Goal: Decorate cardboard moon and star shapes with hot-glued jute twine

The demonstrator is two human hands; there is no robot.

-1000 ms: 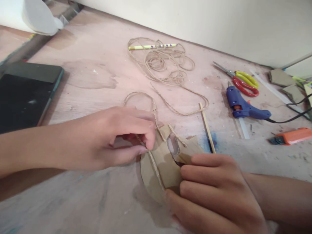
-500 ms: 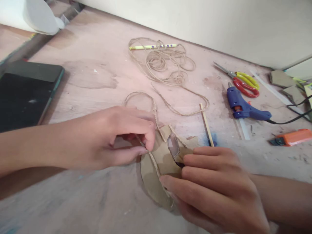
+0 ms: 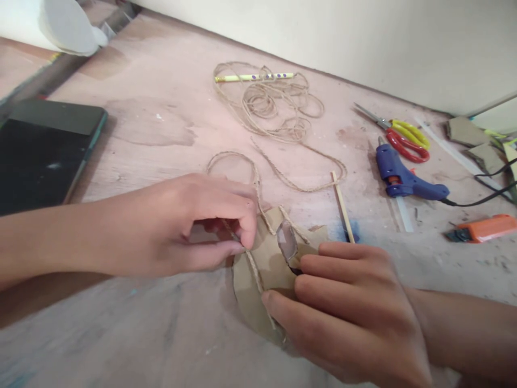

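Observation:
In the head view, my left hand (image 3: 202, 221) pinches a strand of jute twine (image 3: 254, 269) between thumb and forefinger. The strand runs down over a cardboard cutout (image 3: 250, 302), which has a rounded lower end and a hole near its middle. My right hand (image 3: 347, 312) grips the cutout from the right, its index fingertip beside the twine; part of the cutout is hidden beneath it. Two more twine pieces lie against the upper part of the cutout, one looping up behind my left hand.
Beyond my hands lies a loose twine coil (image 3: 266, 102) with a pencil (image 3: 254, 77). To the right are scissors (image 3: 407, 140), a blue glue gun (image 3: 412, 180), an orange cutter (image 3: 493, 227), a thin wooden stick (image 3: 342, 207) and cardboard scraps (image 3: 466, 131). A dark tablet-like device (image 3: 44, 156) and white bottle (image 3: 64, 27) are left.
My right hand has shifted slightly left on the cardboard cutout. My left hand keeps its pinch on the twine, nearly still.

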